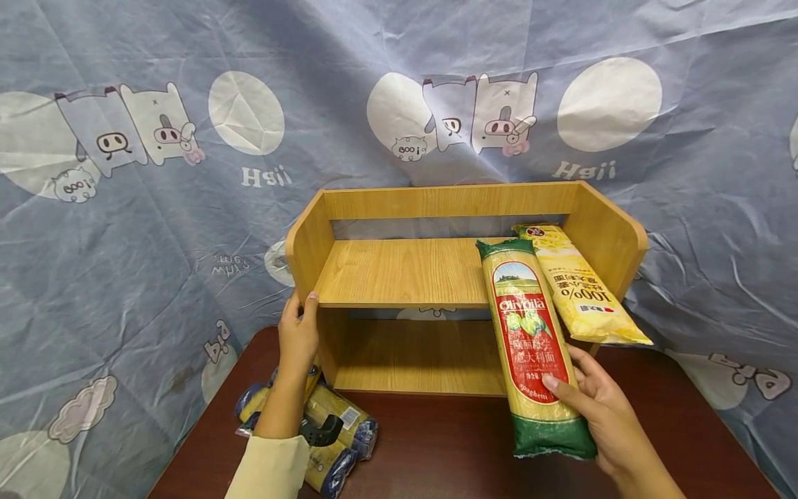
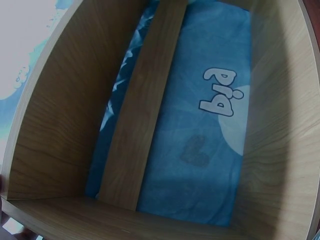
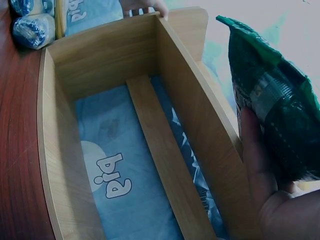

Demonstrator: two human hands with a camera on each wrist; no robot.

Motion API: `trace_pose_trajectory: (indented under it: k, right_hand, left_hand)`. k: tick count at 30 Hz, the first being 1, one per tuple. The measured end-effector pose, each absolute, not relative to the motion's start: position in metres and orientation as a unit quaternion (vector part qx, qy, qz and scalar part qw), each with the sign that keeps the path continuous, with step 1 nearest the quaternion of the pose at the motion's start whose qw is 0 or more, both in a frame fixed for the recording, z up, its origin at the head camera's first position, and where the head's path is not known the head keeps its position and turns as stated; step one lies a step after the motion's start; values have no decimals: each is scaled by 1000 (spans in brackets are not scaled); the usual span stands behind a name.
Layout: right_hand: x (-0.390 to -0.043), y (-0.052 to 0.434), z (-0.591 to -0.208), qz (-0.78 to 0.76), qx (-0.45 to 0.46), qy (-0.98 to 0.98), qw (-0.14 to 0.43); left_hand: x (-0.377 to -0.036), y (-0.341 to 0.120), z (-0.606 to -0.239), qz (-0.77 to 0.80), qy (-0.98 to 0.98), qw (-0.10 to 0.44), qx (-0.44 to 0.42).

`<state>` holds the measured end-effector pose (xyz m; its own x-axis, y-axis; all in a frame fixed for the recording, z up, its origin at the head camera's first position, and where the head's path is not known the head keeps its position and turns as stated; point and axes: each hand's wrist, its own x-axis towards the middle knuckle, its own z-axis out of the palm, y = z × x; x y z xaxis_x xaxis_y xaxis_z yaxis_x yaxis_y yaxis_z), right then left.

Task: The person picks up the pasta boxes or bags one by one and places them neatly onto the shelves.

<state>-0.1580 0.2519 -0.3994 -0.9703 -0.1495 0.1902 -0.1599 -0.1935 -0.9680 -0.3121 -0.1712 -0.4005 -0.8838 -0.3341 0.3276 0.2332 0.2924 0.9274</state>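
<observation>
The right hand [image 1: 607,416] grips the near end of a green pasta pack [image 1: 533,346], thumb curled over its front and fingers underneath. Its red label reads "Olivoila" with Chinese characters below — the small print is too fine to read. The pack's long axis runs near to far, the far end resting on the upper board of the wooden shelf [image 1: 399,274], the near end out over the bench [image 1: 436,450].

Just right of it a yellow pack [image 1: 576,287] lies on the same board, angled right, its "100%" printed upside down to the head camera.

The left hand [image 1: 298,336] holds the shelf's left side panel, thumb on the front edge and fingers wrapped behind. Near the left forearm, blue-ended packs [image 1: 337,433] lie on the bench.

Behind, a blue cloth [image 1: 156,229] shows cartoon pigs, with "pig" readable in the wrist views.
</observation>
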Motion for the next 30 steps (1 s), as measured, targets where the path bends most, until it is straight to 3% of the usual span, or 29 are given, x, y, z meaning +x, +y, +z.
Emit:
trace_pose_trajectory:
  k: [6, 16, 30]
  right_hand:
    - [-162, 254, -400, 797, 158, -583, -17]
    - [-164, 258, -396, 858, 225, -450, -103]
    - [-170, 256, -390, 893, 274, -331, -131]
  left_hand:
    - [-311, -171, -398, -594, -770, 231, 31]
    - [-311, -171, -399, -595, -772, 221, 34]
    - [-312, -171, -399, -604, -765, 222, 38]
